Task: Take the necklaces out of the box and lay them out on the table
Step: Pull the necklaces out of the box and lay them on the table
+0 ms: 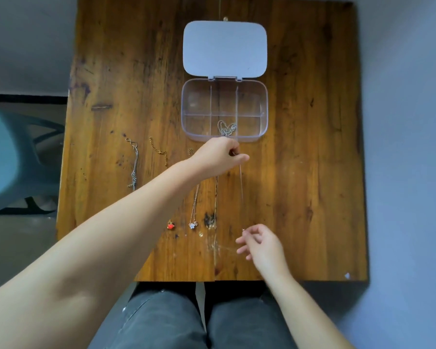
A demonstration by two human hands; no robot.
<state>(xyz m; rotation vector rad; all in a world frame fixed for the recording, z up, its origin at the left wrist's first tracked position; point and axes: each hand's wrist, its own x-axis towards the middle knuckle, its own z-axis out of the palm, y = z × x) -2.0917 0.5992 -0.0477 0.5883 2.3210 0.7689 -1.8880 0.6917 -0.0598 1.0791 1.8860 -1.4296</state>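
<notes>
Wooden, dark-stained and scuffed, the tabletop [300,172] carries a clear plastic box [262,107] near its far edge, a little right of centre. The box's pale lid [224,49] is folded back flat toward the far edge. The box is split into six compartments; a silver chain [226,128] lies coiled in the middle compartment of the near row, and the other five look bare.

A seated person reaches over the near edge with both bare arms. The left hand [219,154] hovers just in front of the box's near wall, its grip pinched together on one end of a thin necklace [241,192]. That fine chain runs straight back toward the near edge, ending beside the right hand [261,244]. The right hand's fingers are loosely curled and apart; whether they touch the chain's lower end cannot be told.

Three more necklaces lie stretched out in a row on the left half of the tabletop, running from far to near. The silver necklace [134,165] is nearest the left edge. Next to it a gold necklace [159,149], partly hidden under the left forearm, ends in a red pendant [171,225]. A rose-toned necklace [194,205] with a small white pendant lies just left of the central crack in the wood.

A teal chair [10,157] stands off the left edge.
</notes>
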